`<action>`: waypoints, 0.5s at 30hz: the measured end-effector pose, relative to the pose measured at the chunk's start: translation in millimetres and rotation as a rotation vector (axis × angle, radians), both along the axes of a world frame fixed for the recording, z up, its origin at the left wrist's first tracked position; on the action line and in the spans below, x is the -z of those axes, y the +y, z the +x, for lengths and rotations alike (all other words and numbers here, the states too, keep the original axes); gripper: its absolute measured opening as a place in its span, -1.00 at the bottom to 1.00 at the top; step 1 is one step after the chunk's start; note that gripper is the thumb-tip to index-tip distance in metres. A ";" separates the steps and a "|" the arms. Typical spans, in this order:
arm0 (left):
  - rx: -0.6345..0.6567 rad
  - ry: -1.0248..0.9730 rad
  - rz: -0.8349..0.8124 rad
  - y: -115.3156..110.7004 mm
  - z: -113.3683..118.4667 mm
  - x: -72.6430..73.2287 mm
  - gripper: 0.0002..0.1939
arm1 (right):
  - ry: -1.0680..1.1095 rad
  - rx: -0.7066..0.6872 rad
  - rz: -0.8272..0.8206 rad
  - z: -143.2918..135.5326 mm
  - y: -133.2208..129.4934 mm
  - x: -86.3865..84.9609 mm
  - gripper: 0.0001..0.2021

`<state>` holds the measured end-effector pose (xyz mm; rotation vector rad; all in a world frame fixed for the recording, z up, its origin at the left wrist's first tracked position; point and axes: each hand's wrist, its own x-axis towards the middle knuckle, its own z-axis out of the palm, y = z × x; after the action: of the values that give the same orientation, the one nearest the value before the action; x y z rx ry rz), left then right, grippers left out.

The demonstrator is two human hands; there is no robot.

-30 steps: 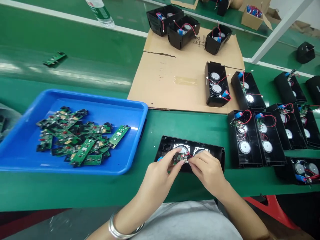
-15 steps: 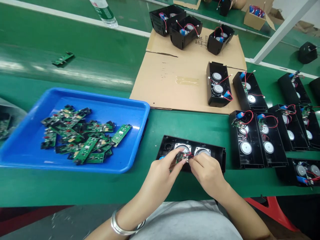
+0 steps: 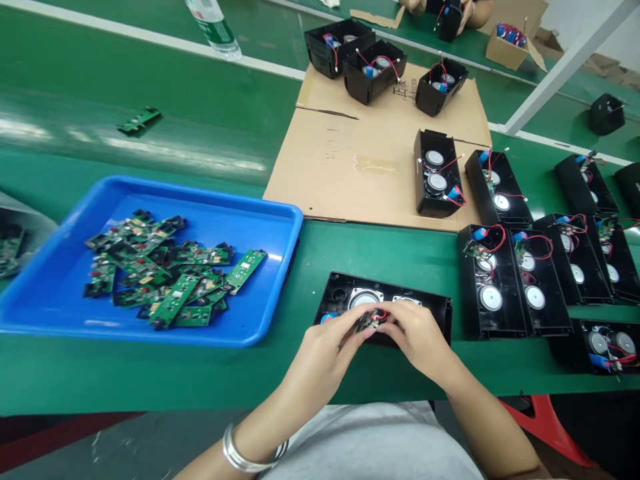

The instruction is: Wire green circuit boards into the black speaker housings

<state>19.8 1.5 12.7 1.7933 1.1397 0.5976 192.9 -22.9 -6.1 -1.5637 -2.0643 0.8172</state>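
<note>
My left hand [image 3: 333, 340] pinches a small green circuit board [image 3: 369, 321] between thumb and fingers. From the other side my right hand [image 3: 417, 337] closes on the board's right end, where red wires [image 3: 383, 313] show; its fingertips are partly hidden. Both hands are just above an open black speaker housing [image 3: 435, 310] lying lengthwise on the green table. Inside it are two round speakers, the left one [image 3: 365, 298] showing more than the right one, which my right hand mostly covers. A blue cylinder [image 3: 329, 318] sits at the housing's left end.
On my left, a blue tray [image 3: 277, 267] holds several circuit boards [image 3: 173, 300]. A single board [image 3: 140, 120] lies farther back. Several wired housings [image 3: 493, 280] stand to the right, others on a cardboard sheet [image 3: 345, 180]. A water bottle [image 3: 215, 30] and another person's hands [image 3: 467, 13] are at the back.
My right fingers have shifted inward and closed around the board's wired end, nearer my left fingers. At the back, another person's hands now show more clearly on a black housing. The view has tilted slightly.
</note>
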 end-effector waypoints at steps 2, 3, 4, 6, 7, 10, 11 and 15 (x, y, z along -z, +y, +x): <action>-0.026 0.012 -0.021 -2.7 0.5 0.8 -0.73 | 0.005 0.004 -0.004 -1.6 0.4 -0.5 -0.86; -0.036 0.016 -0.040 -3.5 0.4 1.2 -0.73 | 0.004 0.008 0.002 -3.0 0.0 -0.3 -0.87; -0.041 0.013 -0.065 -3.9 0.2 1.4 -0.73 | -0.002 0.017 0.015 -4.6 -0.8 0.2 -0.87; -0.046 -0.007 -0.115 -3.5 -0.5 1.5 -0.73 | -0.029 0.041 0.053 -8.6 -2.8 2.2 -0.89; -0.047 -0.017 -0.131 -2.7 -0.8 1.3 -0.73 | -0.047 0.051 0.073 -10.6 -3.9 3.3 -0.90; -0.029 0.007 -0.122 0.5 -2.1 -2.1 -0.73 | -0.083 0.055 0.096 -13.7 -6.1 3.7 -0.90; -0.010 0.040 -0.102 1.6 -2.8 -4.7 -0.73 | -0.079 0.040 0.081 -12.8 -6.4 1.9 -0.89; 0.100 0.262 0.170 3.4 -7.2 -25.5 -0.62 | -0.097 0.025 0.074 1.2 -6.0 -12.7 -0.64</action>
<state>12.6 4.9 38.2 2.1092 1.1923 0.4185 194.1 -28.9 6.7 -1.6152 -2.1128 0.6606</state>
